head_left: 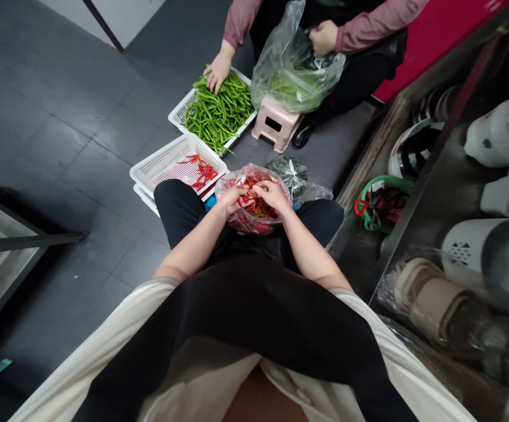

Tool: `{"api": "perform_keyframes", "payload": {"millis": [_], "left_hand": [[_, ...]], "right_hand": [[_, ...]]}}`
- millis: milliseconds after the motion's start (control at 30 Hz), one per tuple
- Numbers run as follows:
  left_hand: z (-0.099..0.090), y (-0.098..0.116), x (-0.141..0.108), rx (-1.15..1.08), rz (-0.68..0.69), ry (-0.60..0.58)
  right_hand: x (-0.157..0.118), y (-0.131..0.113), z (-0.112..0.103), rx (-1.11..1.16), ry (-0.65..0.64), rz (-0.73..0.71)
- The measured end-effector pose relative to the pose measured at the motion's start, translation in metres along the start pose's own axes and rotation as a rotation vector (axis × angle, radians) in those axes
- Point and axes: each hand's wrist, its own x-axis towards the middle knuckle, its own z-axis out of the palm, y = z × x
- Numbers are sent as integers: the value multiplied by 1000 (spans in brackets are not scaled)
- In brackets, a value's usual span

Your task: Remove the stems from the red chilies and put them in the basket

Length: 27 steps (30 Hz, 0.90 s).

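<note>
A clear plastic bag (254, 225) full of red chili peppers (260, 208) sits between my knees. Both hands are over its opening. My left hand (233, 199) has its fingers closed around red chilies at the bag's left side. My right hand (272, 195) pinches at a chili near the middle, its fingertips close to the left hand's. Just ahead to the left is a white perforated basket (157, 170) with some red chilies (201, 171) lying at its right end. It appears stacked on another white basket.
A co-worker's hand (218, 70) reaches into a white basket of green chilies (219, 114). The other holds a clear bag (276, 64) over a pink stool (276, 120). A tied bag of dark greens (291, 176) lies ahead. Shelves with pots and a green basket (386, 183) line the right.
</note>
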Motion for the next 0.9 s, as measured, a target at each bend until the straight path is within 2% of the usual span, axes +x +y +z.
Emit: {"api": "perform_keyframes", "payload": {"millis": [100, 167, 267, 433, 567, 633, 733, 900], "left_hand": [[-5, 9, -3, -38, -80, 44], [-4, 11, -6, 3, -12, 100], [2, 9, -10, 128, 79, 178], [7, 2, -11, 270, 95, 92], [5, 0, -9, 303, 101, -21], [4, -2, -7, 377, 157, -51], [3, -8, -4, 537, 291, -34], [2, -15, -1, 670, 413, 14]], "right_hand": [[-2, 17, -3, 441, -82, 182], [-7, 21, -1, 631, -70, 217], [-12, 20, 5, 762, -53, 214], [-8, 19, 15, 776, -41, 271], [-2, 23, 21, 763, 68, 332], [0, 24, 23, 827, 129, 373], [1, 25, 24, 893, 160, 380], [-2, 22, 19, 770, 186, 352]]}}
